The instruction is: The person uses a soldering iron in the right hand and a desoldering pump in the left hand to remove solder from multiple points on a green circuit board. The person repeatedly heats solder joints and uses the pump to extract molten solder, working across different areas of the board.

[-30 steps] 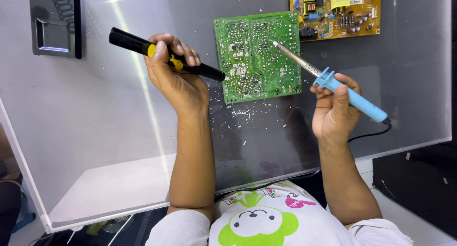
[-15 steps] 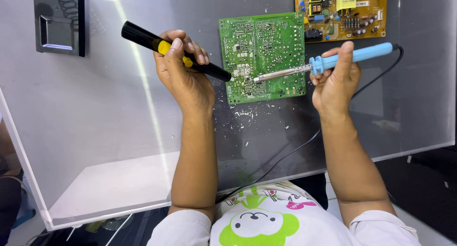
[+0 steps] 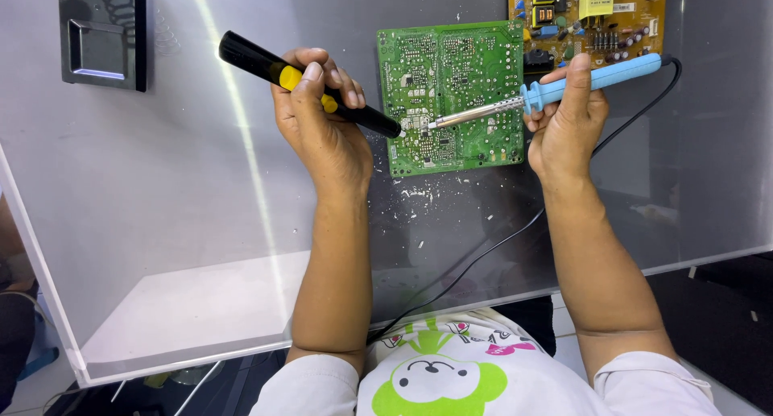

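Note:
A green circuit board (image 3: 463,70) lies solder side up on a clear sheet. My left hand (image 3: 322,126) grips a black and yellow desoldering pump (image 3: 266,64), its tip touching the board's left part. My right hand (image 3: 568,118) holds a blue-handled soldering iron (image 3: 596,78) almost level, its metal tip meeting the pump's tip on the board. A black cord (image 3: 483,255) runs from the iron's handle down toward me.
A yellow-brown circuit board (image 3: 588,17) with components sits at the far right, just beyond the green one. A black stand (image 3: 101,33) with a coil is at the far left. Small solder flecks (image 3: 419,194) lie below the green board. The clear sheet's edge (image 3: 201,360) is near me.
My right hand swung the soldering iron from slanted and lifted to nearly level, bringing its tip onto the green board beside the pump's tip. My left hand stayed almost still.

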